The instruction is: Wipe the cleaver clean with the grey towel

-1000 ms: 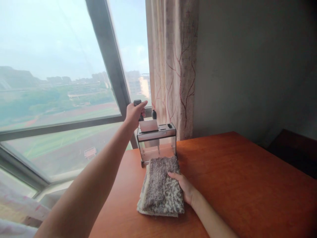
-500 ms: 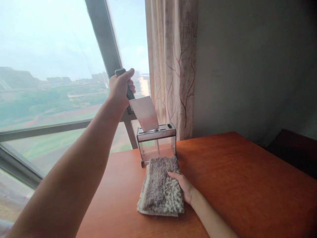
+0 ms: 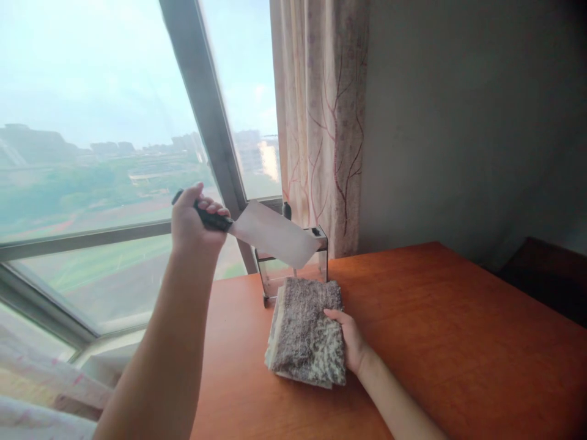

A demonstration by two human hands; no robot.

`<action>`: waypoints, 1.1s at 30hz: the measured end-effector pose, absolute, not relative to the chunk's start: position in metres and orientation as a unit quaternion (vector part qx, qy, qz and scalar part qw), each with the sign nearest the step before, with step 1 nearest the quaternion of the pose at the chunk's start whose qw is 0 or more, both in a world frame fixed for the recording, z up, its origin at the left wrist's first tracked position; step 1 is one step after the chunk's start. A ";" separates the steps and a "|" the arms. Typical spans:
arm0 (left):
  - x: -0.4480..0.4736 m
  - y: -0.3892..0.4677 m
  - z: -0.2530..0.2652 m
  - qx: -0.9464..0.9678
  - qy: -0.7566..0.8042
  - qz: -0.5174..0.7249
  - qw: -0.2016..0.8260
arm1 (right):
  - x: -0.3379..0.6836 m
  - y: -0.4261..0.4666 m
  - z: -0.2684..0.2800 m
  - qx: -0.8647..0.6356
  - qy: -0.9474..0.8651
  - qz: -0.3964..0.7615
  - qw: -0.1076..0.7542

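My left hand (image 3: 195,220) is closed around the black handle of a cleaver (image 3: 275,234). Its broad, pale metal blade points right and slopes slightly down, in front of the knife block (image 3: 318,263). That block has clear sides and a metal-edged top with slots; another dark handle (image 3: 287,211) sticks up behind the blade. My right hand (image 3: 352,342) grips the right edge of a folded grey-and-white towel (image 3: 307,333), thumb on top and fingers hidden beneath. The towel is tilted up in front of the block, and the blade is apart from it.
A reddish-brown wooden table (image 3: 435,330) lies below, its far edge near the curtain (image 3: 321,122). Window frames (image 3: 197,79) rise at the left, close to my left arm. A grey wall (image 3: 458,122) stands behind the table.
My left hand has drawn the cleaver up out of the knife block's slot and swung it down and left, so the blade now lies nearly level. The towel has shifted slightly right and up.
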State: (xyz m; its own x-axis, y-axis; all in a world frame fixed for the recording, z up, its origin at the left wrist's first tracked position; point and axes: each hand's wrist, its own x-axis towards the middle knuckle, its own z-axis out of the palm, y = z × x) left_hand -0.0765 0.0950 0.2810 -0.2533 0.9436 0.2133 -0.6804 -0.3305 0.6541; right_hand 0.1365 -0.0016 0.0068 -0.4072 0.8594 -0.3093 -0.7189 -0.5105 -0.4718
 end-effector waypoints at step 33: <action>-0.102 0.019 0.078 0.187 0.113 0.757 0.615 | 0.130 -0.018 0.027 -0.239 -0.231 0.804 0.494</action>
